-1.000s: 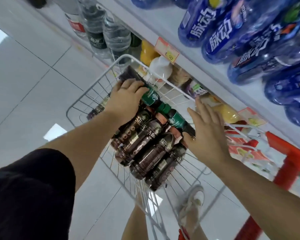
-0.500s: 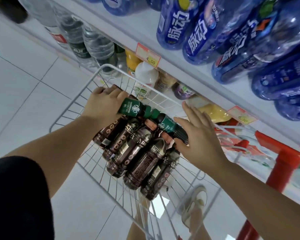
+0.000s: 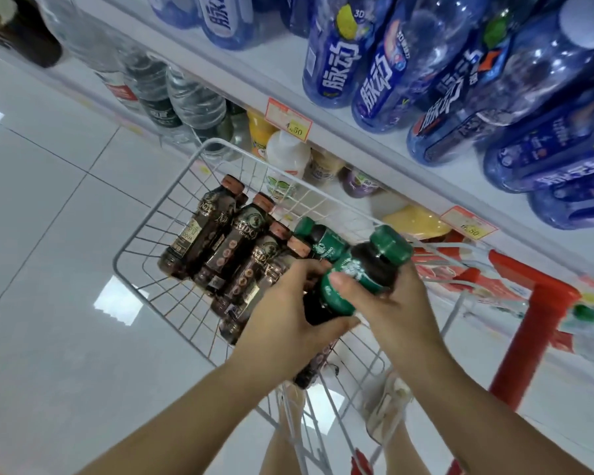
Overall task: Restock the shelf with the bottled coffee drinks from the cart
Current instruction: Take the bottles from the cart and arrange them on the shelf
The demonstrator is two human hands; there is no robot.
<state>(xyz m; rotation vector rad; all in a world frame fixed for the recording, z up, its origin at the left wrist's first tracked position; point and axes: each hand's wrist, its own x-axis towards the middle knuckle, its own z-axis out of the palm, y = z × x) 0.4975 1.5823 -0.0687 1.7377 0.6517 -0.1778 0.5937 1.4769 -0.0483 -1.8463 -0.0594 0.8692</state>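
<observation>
Several dark coffee bottles with brown caps (image 3: 232, 246) lie side by side in the white wire cart (image 3: 127, 246). My right hand (image 3: 400, 311) grips a green-capped coffee bottle (image 3: 360, 277) round its green label, raised over the cart's near end. My left hand (image 3: 285, 317) curls round a dark bottle base right beside it; I cannot tell which bottle that base belongs to. A second green-capped bottle (image 3: 321, 240) pokes out just beyond my left fingers.
The white shelf edge (image 3: 367, 159) with price tags (image 3: 288, 120) runs diagonally above the cart. Blue drink bottles (image 3: 378, 66) fill the shelf above, and water bottles (image 3: 192, 101) and yellow and white bottles stand below. A red post (image 3: 528, 341) stands at right. White tiled floor lies left.
My left hand came back from the cart's far end to the near end. My right hand closed on a green-capped bottle and lifted it. The view tilted up toward the shelf.
</observation>
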